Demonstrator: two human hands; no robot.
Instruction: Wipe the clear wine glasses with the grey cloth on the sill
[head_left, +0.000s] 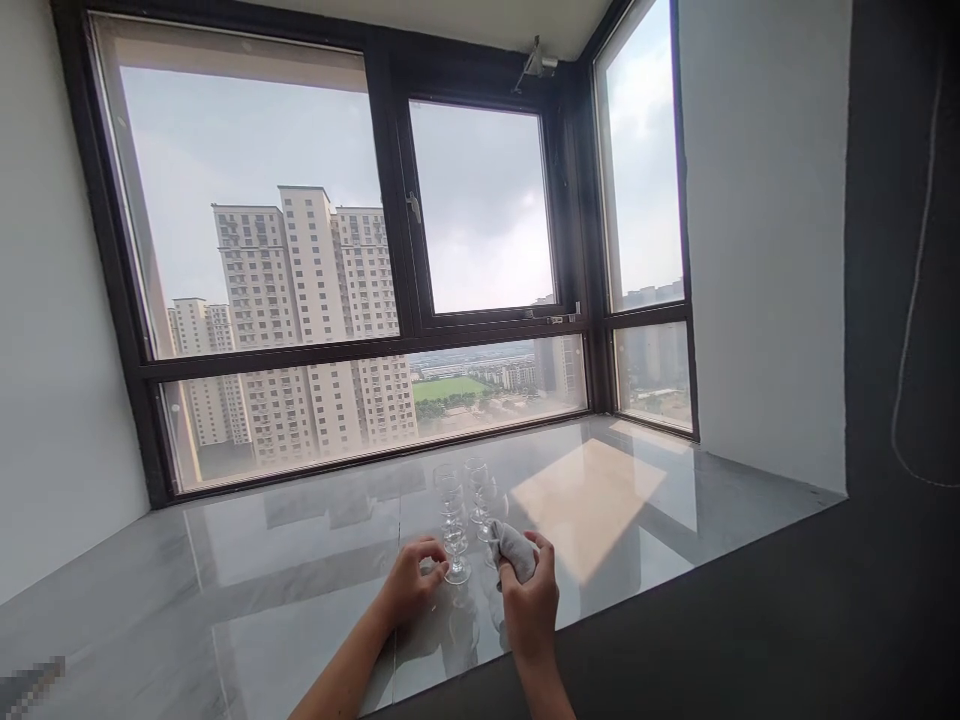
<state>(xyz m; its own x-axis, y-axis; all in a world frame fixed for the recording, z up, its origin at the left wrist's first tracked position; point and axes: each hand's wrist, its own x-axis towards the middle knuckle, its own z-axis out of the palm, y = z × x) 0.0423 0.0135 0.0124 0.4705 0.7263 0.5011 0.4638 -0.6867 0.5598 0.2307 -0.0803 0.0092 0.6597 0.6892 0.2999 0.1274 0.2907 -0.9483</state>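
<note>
Several clear stemmed glasses stand grouped on the glossy grey sill (pixel 300 590), among them a front glass (pixel 455 545) and a back glass (pixel 476 480). Beside the front glass, at its left, is my left hand (pixel 416 578), its fingers curled with the tips close to the glass's foot. Whether they touch it or hold anything is hard to make out. A bunched light grey cloth (pixel 516 550) is gripped in my right hand (pixel 531 600), just right of the front glass. The cloth partly hides the glasses behind it.
Dark-framed windows (pixel 270 362) rise behind the sill, with a handle (pixel 413 208) on the middle pane. A white wall (pixel 772 240) borders the sill at the right. The sill's front edge runs diagonally below my hands. A thin cord (pixel 909 330) hangs at the far right.
</note>
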